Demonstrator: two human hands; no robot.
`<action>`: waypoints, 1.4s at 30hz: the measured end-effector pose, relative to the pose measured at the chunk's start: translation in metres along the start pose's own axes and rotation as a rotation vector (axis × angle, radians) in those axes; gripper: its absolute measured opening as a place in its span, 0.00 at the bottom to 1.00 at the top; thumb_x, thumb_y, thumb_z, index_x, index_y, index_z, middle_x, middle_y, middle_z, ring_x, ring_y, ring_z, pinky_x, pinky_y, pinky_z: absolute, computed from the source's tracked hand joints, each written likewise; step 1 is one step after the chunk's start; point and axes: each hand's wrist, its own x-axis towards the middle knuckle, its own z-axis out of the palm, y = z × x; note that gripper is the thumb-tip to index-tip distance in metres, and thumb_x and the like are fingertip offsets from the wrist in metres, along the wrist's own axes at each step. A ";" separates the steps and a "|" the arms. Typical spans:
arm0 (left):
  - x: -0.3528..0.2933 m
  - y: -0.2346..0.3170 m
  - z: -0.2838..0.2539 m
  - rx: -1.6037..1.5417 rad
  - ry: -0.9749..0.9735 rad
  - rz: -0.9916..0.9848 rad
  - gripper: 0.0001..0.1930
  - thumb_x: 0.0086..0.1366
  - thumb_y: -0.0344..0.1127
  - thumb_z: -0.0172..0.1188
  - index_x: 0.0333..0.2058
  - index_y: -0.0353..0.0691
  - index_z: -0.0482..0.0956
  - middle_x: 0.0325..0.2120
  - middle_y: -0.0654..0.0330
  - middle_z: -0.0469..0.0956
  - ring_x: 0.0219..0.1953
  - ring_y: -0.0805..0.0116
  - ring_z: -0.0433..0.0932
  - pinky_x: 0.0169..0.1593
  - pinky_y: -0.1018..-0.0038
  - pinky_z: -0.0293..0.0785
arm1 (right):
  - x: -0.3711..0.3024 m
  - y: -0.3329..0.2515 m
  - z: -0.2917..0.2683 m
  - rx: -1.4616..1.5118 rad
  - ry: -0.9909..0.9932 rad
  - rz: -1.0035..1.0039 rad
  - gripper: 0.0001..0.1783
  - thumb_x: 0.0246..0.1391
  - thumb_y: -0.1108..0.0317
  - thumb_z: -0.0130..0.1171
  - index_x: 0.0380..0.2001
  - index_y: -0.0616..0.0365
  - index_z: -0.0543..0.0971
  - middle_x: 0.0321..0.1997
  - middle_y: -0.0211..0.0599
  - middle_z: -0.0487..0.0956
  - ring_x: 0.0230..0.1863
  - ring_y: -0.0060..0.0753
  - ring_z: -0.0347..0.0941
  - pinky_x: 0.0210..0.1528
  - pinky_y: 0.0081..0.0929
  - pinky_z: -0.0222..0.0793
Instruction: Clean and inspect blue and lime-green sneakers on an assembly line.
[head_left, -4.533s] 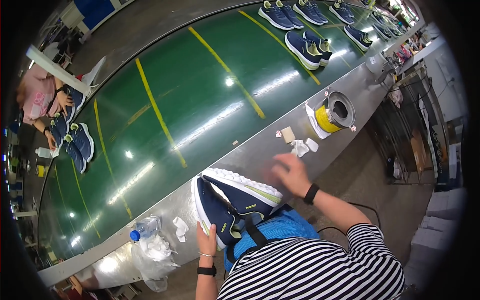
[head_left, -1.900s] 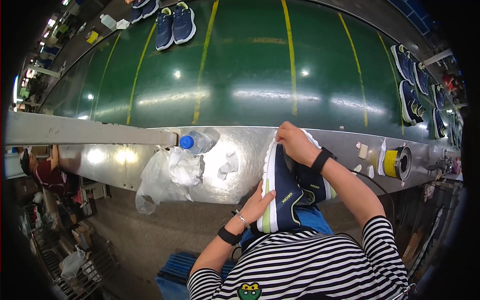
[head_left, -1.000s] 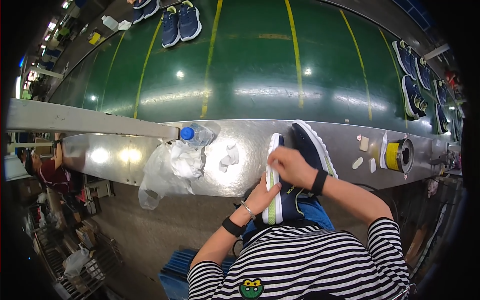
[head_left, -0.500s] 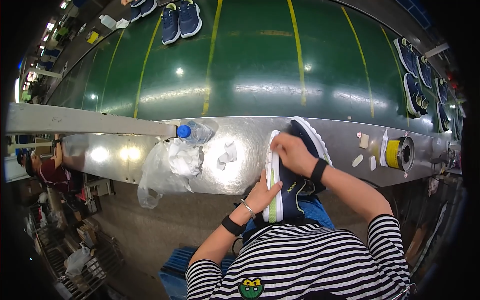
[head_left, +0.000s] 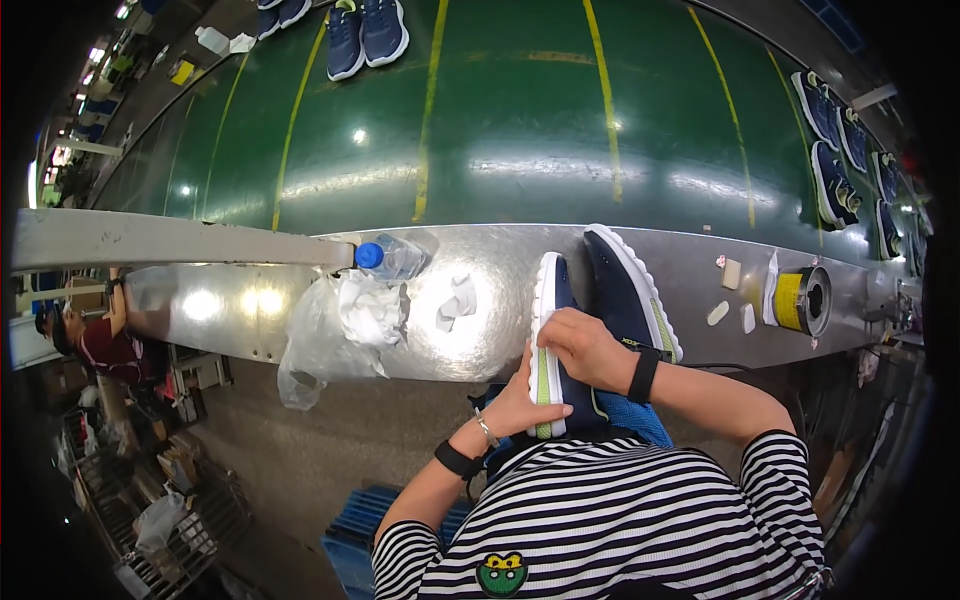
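Held shoe (head_left: 543, 375): between the two hands, its toe over the metal bench (head_left: 690, 290), its heel close to the striped shirt (head_left: 610, 500).
Left hand (head_left: 517, 405): wrapped around the sole side near the heel, thumb across the shoe; if this grip loosens, the shoe could turn.
Right hand (head_left: 588, 350): fingers bent and gathered at the sole edge; I cannot tell if they pinch something small. Pressing too hard could mark the white edge.
Second shoe (head_left: 620, 283): just beside the right wrist; a wide wrist movement could push it toward the green belt (head_left: 520, 120).
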 end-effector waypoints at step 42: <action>0.010 -0.018 -0.021 -0.028 0.109 0.003 0.50 0.43 0.31 0.66 0.59 0.35 0.40 0.49 0.53 0.61 0.51 0.67 0.62 0.51 0.74 0.62 | -0.036 -0.008 -0.032 0.295 0.357 0.376 0.06 0.44 0.75 0.51 0.29 0.59 0.72 0.28 0.36 0.68 0.31 0.34 0.66 0.35 0.25 0.61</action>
